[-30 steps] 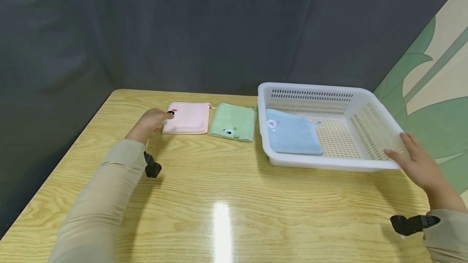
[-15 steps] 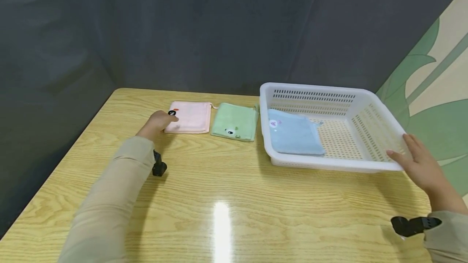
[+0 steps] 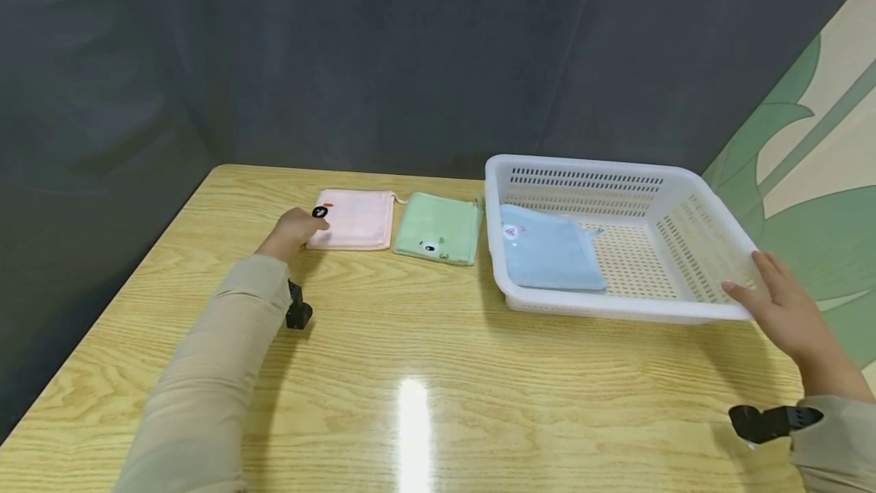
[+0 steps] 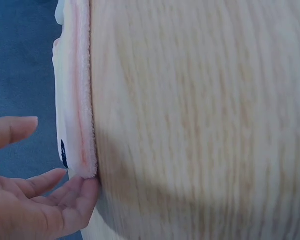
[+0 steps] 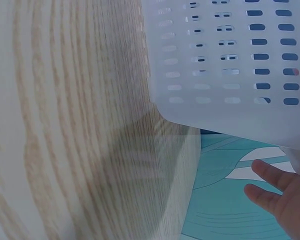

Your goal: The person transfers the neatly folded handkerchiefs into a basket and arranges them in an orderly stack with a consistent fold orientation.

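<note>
A folded pink towel lies on the table, a dark and red patch near its left edge. My left hand touches that left end; in the left wrist view the fingertips of the left hand meet the towel's end, with the thumb apart. Beside it lies a folded green towel with a small animal face. A folded blue towel rests inside the white plastic basket. My right hand holds the basket's near right corner, thumb over the inner side, fingers outside.
The wooden table stretches in front of both arms. Behind it hangs a dark curtain. At the right is a wall with green leaf shapes. The basket's left side stands close to the green towel.
My left hand has shifted slightly right along the pink towel's left end, then drawn back a little. The right hand stays on the basket, and the towels remain in place.
</note>
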`<state>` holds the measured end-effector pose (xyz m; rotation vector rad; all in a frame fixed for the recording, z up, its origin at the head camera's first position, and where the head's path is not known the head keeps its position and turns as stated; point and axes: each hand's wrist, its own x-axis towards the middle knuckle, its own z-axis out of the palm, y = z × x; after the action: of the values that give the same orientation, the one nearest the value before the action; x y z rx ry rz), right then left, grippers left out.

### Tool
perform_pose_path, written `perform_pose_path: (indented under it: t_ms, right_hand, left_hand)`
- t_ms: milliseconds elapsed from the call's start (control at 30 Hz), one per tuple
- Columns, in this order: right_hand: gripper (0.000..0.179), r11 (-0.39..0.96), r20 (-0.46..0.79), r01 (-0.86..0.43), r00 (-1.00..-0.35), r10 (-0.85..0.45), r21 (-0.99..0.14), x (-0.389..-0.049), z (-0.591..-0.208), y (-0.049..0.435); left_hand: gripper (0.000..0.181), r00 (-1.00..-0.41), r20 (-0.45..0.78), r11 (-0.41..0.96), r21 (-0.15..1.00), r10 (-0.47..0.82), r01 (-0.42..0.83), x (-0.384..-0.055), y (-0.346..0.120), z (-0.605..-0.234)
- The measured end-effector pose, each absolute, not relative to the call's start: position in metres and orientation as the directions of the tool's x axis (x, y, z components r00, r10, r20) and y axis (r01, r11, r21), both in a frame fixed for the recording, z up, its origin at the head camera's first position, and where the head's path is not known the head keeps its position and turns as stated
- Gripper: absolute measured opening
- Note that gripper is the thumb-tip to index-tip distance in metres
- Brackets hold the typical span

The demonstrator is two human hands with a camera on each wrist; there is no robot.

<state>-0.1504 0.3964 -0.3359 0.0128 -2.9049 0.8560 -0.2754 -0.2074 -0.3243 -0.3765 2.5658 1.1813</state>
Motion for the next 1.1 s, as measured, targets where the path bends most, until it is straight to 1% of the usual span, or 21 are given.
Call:
perform_pose_path:
  t_ms: [33, 100, 167, 233, 333, 367, 433, 467, 533, 600, 633, 700, 767, 800, 867, 900, 967, 1000, 1033, 1067, 1100]
  right_hand:
    - [0.068, 0.843, 0.11, -0.039, -0.994, 0.025, -0.537, -0.1504, -0.336, 0.3963]
    - [0.068, 0.843, 0.112, -0.038, -0.993, 0.026, -0.536, -0.1505, -0.3359, 0.3965]
    - [0.068, 0.844, 0.113, -0.038, -0.993, 0.027, -0.535, -0.1501, -0.3359, 0.3968]
    - [0.068, 0.843, 0.113, -0.037, -0.993, 0.028, -0.536, -0.1498, -0.3363, 0.3972]
    - [0.068, 0.843, 0.113, -0.034, -0.993, 0.032, -0.536, -0.1494, -0.3369, 0.3975]
    - [0.068, 0.844, 0.113, -0.032, -0.993, 0.034, -0.535, -0.1495, -0.337, 0.3973]
    - [0.067, 0.849, 0.114, -0.028, -0.993, 0.037, -0.527, -0.1498, -0.3367, 0.3965]
    - [0.067, 0.851, 0.112, -0.025, -0.993, 0.04, -0.525, -0.1499, -0.3366, 0.3962]
    - [0.067, 0.853, 0.108, -0.021, -0.993, 0.041, -0.522, -0.1502, -0.3364, 0.3957]
    - [0.067, 0.851, 0.107, -0.019, -0.993, 0.044, -0.524, -0.1502, -0.3362, 0.3958]
    - [0.068, 0.851, 0.106, -0.019, -0.993, 0.043, -0.524, -0.1503, -0.3364, 0.3961]
    - [0.068, 0.851, 0.108, -0.021, -0.993, 0.043, -0.525, -0.1506, -0.3367, 0.3966]
    - [0.067, 0.852, 0.113, -0.023, -0.993, 0.043, -0.523, -0.1509, -0.3365, 0.3966]
    - [0.067, 0.852, 0.114, -0.024, -0.993, 0.042, -0.522, -0.1509, -0.3363, 0.3964]
    - [0.067, 0.851, 0.114, -0.023, -0.993, 0.043, -0.524, -0.1511, -0.3361, 0.3961]
    - [0.067, 0.851, 0.113, -0.022, -0.993, 0.044, -0.525, -0.1511, -0.3359, 0.3958]
    - [0.067, 0.848, 0.111, -0.019, -0.993, 0.047, -0.529, -0.1508, -0.3355, 0.3953]
    - [0.067, 0.848, 0.109, -0.017, -0.993, 0.048, -0.53, -0.1507, -0.3354, 0.395]
    - [0.066, 0.848, 0.11, -0.017, -0.993, 0.049, -0.529, -0.1505, -0.3353, 0.3948]
    - [0.066, 0.848, 0.111, -0.018, -0.993, 0.049, -0.53, -0.1503, -0.3352, 0.3945]
    - [0.066, 0.847, 0.113, -0.018, -0.992, 0.05, -0.531, -0.1502, -0.3351, 0.3942]
  left_hand:
    - [0.021, -0.926, -0.357, 0.634, 0.69, -0.123, -0.35, -0.2759, -0.2079, -0.3251]
    - [0.032, -0.932, -0.334, 0.645, 0.684, -0.138, -0.341, -0.277, -0.209, -0.3269]
    - [0.034, -0.937, -0.315, 0.648, 0.685, -0.149, -0.333, -0.2775, -0.2102, -0.3279]
    - [0.028, -0.935, -0.315, 0.622, 0.702, -0.166, -0.347, -0.2785, -0.2112, -0.3295]
    - [0.005, -0.92, -0.335, 0.534, 0.749, -0.205, -0.392, -0.2801, -0.2125, -0.3318]
    - [0.006, -0.912, -0.347, 0.5, 0.763, -0.217, -0.409, -0.2808, -0.2129, -0.3327]
    - [0.017, -0.902, -0.362, 0.456, 0.778, -0.236, -0.432, -0.2818, -0.2134, -0.3335]
    - [0.019, -0.898, -0.368, 0.445, 0.78, -0.243, -0.44, -0.2818, -0.2133, -0.3332]
    - [0.015, -0.895, -0.373, 0.445, 0.777, -0.245, -0.446, -0.2818, -0.2135, -0.3324]
    - [0.005, -0.895, -0.378, 0.453, 0.772, -0.239, -0.447, -0.2811, -0.2134, -0.3306]
    - [0.006, -0.895, -0.38, 0.454, 0.771, -0.234, -0.446, -0.2811, -0.2138, -0.3302]
    - [0.018, -0.899, -0.377, 0.464, 0.77, -0.222, -0.438, -0.2807, -0.2134, -0.3292]
    - [0.021, -0.907, -0.36, 0.477, 0.771, -0.22, -0.422, -0.2814, -0.2124, -0.3294]
    - [0.019, -0.911, -0.35, 0.475, 0.777, -0.22, -0.413, -0.2818, -0.2117, -0.3296]
    - [0.009, -0.917, -0.335, 0.47, 0.787, -0.218, -0.4, -0.2828, -0.2105, -0.3303]
    - [0.014, -0.918, -0.332, 0.466, 0.791, -0.219, -0.397, -0.2831, -0.2096, -0.3305]
    - [0.036, -0.922, -0.327, 0.461, 0.799, -0.207, -0.387, -0.2837, -0.2086, -0.3308]
    - [0.044, -0.921, -0.335, 0.448, 0.805, -0.198, -0.389, -0.2835, -0.2082, -0.3308]
    - [0.042, -0.921, -0.341, 0.444, 0.807, -0.187, -0.389, -0.2837, -0.2082, -0.3309]
    - [0.033, -0.921, -0.349, 0.442, 0.808, -0.174, -0.39, -0.2838, -0.2085, -0.331]
    - [0.02, -0.921, -0.355, 0.44, 0.81, -0.16, -0.389, -0.2836, -0.2086, -0.3309]
